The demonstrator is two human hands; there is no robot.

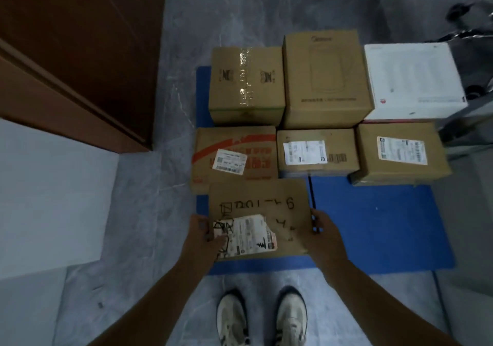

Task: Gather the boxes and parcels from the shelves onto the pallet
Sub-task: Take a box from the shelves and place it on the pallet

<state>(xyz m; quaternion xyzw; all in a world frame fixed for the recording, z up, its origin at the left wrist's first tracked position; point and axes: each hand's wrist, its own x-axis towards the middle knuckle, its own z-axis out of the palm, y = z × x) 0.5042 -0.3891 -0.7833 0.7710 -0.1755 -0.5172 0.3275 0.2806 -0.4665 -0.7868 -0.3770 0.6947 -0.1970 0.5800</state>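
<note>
Cardboard box (258, 212), gripped at both sides by the fingers of the left hand (205, 236) and right hand (324, 228), risks catching the orange-printed carton (234, 156) and landing askew on the blue pallet (373, 225).

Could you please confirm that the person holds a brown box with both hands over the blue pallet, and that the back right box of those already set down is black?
Not quite: the back right box is white, not black, as the head view shows. The rest stands: the left hand and the right hand hold the brown box over the blue pallet.
</note>
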